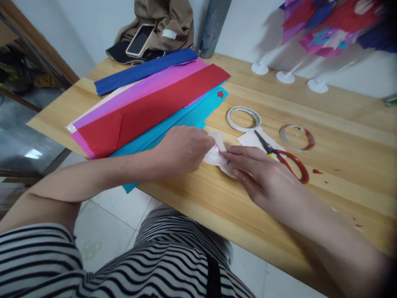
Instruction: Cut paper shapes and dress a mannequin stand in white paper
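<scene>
Both hands are at a small piece of white crinkled paper (214, 156) with pink marks, near the table's front edge. My left hand (186, 149) is closed at its left side; the fingertips are turned away and partly hidden. My right hand (260, 171) has its fingers pressed together on the paper's right side, thumb underneath. Just beyond the right hand lie red-handled scissors (293, 161), their dark blades over a white paper sheet (248, 138). Next to my left forearm are folded sheets of turquoise paper (161, 130) and red paper (149, 111).
A roll of white tape (243, 118) and a clear tape ring (297, 137) lie beyond the hands. Blue paper (145, 70), a phone (140, 40), a brown cloth (178, 25) and a bottle (214, 29) are farther back. White stands (285, 77) hold colourful paper shapes.
</scene>
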`<state>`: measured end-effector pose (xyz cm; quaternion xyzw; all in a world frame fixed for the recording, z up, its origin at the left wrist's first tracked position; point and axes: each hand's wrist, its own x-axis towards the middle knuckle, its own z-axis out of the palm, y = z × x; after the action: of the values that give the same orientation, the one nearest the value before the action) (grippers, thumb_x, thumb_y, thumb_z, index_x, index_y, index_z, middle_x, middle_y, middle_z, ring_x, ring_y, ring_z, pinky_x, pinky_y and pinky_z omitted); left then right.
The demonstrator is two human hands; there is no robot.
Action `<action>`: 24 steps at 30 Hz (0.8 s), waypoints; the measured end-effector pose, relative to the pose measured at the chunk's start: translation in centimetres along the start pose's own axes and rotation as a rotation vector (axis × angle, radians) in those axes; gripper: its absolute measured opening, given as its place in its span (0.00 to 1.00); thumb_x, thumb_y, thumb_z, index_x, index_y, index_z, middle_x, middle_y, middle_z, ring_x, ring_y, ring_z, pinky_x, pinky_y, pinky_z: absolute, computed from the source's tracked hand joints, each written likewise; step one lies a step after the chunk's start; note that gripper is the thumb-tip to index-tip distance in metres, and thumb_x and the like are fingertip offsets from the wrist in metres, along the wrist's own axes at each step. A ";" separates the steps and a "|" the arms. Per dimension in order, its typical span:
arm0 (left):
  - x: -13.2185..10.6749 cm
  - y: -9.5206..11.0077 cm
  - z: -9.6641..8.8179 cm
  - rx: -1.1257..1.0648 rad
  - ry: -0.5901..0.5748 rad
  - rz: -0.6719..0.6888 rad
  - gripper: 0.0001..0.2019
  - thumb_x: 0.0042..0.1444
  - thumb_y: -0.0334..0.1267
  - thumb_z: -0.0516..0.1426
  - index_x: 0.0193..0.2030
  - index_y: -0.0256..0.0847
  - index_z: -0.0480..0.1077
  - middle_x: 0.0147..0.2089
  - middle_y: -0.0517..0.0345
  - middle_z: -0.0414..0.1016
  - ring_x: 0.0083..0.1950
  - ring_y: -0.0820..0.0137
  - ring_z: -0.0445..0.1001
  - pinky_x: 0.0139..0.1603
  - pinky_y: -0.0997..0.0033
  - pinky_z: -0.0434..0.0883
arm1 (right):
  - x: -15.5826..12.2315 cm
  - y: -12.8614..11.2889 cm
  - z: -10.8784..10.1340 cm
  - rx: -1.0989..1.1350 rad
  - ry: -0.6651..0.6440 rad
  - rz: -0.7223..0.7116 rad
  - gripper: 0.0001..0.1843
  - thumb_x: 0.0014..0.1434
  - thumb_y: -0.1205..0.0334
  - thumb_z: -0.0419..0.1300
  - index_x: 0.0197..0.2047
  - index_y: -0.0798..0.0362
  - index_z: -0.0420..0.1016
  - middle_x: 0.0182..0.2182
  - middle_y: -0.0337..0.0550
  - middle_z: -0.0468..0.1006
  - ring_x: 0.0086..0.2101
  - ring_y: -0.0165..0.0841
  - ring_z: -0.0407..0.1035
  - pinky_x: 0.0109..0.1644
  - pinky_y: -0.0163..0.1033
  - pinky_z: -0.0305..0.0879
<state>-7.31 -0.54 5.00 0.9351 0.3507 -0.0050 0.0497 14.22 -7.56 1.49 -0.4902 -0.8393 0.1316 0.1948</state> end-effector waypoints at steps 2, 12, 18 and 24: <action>0.2 0.2 -0.1 0.017 -0.004 0.022 0.15 0.63 0.25 0.50 0.37 0.37 0.78 0.36 0.52 0.80 0.33 0.68 0.72 0.30 0.69 0.58 | -0.1 0.1 -0.1 0.011 0.003 0.017 0.19 0.70 0.67 0.50 0.54 0.55 0.80 0.55 0.60 0.82 0.55 0.53 0.77 0.54 0.61 0.80; 0.8 1.3 0.0 0.046 -0.066 0.063 0.17 0.60 0.19 0.49 0.40 0.35 0.78 0.42 0.44 0.82 0.37 0.62 0.78 0.30 0.67 0.61 | 0.2 0.1 -0.5 0.064 -0.043 0.081 0.21 0.71 0.68 0.50 0.58 0.49 0.80 0.57 0.53 0.82 0.57 0.51 0.77 0.56 0.59 0.79; 1.1 1.5 -0.1 0.041 -0.086 0.074 0.20 0.62 0.20 0.47 0.41 0.37 0.80 0.39 0.48 0.82 0.37 0.63 0.79 0.34 0.68 0.68 | 0.2 0.3 -0.5 0.115 -0.048 0.087 0.20 0.70 0.67 0.50 0.57 0.51 0.80 0.57 0.56 0.81 0.56 0.51 0.77 0.59 0.61 0.77; 1.3 1.3 0.0 0.133 -0.092 0.116 0.21 0.63 0.20 0.47 0.44 0.39 0.80 0.38 0.51 0.81 0.37 0.64 0.78 0.32 0.68 0.66 | 0.4 0.0 -0.8 0.163 -0.069 0.121 0.21 0.70 0.64 0.50 0.57 0.55 0.81 0.58 0.62 0.80 0.56 0.56 0.76 0.58 0.67 0.75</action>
<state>-5.48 -0.70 5.04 0.9539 0.2922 -0.0683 0.0038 14.40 -7.20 2.33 -0.5176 -0.8009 0.2276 0.1968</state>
